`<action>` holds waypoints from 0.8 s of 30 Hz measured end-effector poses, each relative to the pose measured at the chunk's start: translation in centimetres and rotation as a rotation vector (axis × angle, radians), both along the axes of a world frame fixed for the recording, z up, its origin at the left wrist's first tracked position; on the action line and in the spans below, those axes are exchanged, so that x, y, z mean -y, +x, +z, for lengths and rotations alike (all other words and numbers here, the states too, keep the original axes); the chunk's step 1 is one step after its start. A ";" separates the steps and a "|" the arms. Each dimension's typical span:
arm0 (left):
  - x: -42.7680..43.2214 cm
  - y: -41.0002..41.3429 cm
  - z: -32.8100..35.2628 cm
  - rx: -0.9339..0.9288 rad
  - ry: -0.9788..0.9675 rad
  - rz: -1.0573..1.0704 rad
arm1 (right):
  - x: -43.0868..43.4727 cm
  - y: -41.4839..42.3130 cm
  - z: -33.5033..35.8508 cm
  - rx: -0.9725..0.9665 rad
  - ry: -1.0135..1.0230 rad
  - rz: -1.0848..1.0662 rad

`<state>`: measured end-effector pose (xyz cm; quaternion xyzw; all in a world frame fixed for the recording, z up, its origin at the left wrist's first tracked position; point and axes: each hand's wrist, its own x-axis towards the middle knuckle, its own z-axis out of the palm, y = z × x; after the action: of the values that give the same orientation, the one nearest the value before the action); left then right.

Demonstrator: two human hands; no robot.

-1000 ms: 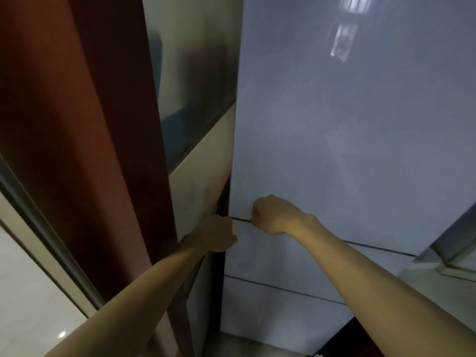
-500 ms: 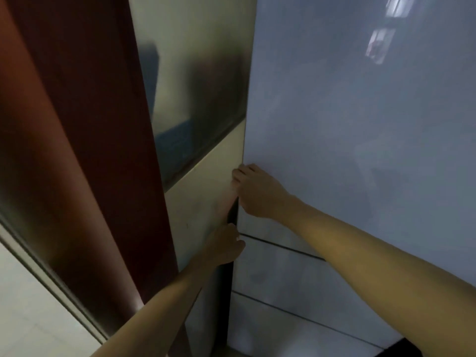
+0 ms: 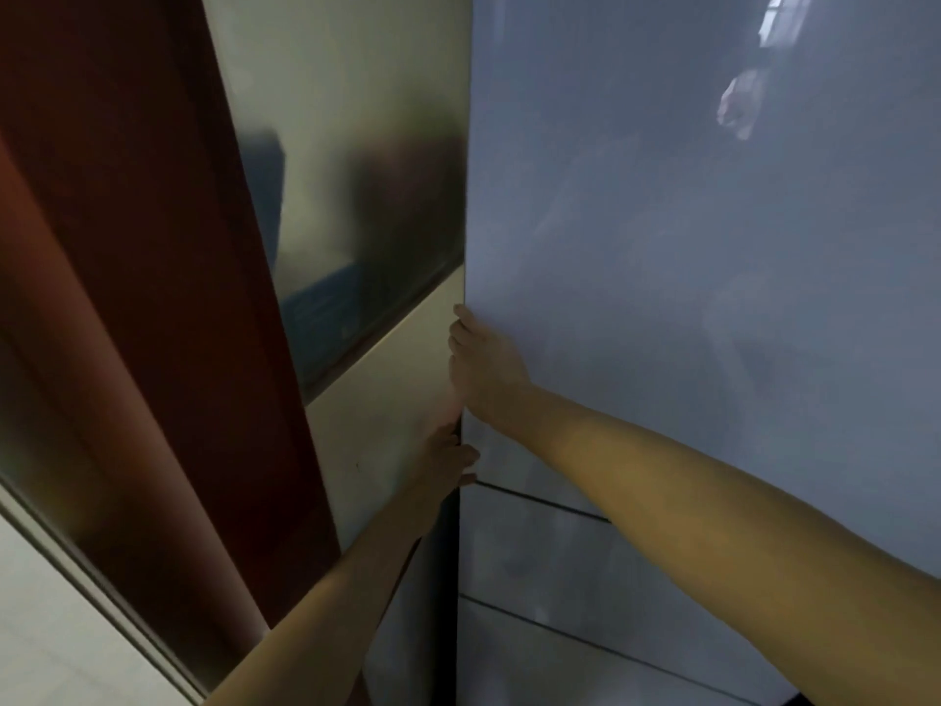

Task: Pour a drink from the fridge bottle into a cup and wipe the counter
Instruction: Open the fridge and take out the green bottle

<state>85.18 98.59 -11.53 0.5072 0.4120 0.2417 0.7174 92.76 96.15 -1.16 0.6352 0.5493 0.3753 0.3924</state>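
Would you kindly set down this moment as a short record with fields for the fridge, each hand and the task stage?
Fridge: upper fridge door shows no interior; drawer front below it.
Right: right hand grips the door's left edge, fingers curled round it.
Left: left hand grips the same edge lower down, near the door's bottom corner.
Beside: pale wall panel left of the fridge.
Stage: apparently about to pull the door open; bottle and cup not in view.

Support: floor (image 3: 56,649), pale and glossy, seen only in the lower left corner. Along its edge: a metallic strip (image 3: 109,583), with a red-brown panel (image 3: 168,308) rising above it. Beside these: fridge (image 3: 662,257), grey-fronted, its foot hidden from view.
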 end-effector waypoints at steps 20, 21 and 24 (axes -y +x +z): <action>0.5 -1.1 0.4 0.186 0.069 -0.048 | -0.8 -1.7 -1.0 0.058 0.032 -0.135; 0.7 -1.3 0.7 0.177 0.100 -0.055 | -0.7 -2.2 -1.5 0.038 0.018 -0.162; 1.1 -1.8 0.3 0.144 0.157 -0.026 | 0.5 -4.0 -1.4 -0.097 0.189 -0.209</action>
<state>83.36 97.46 -11.20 0.5486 0.3325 0.2997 0.7061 88.76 95.62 -2.56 0.7405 0.4609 0.3513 0.3404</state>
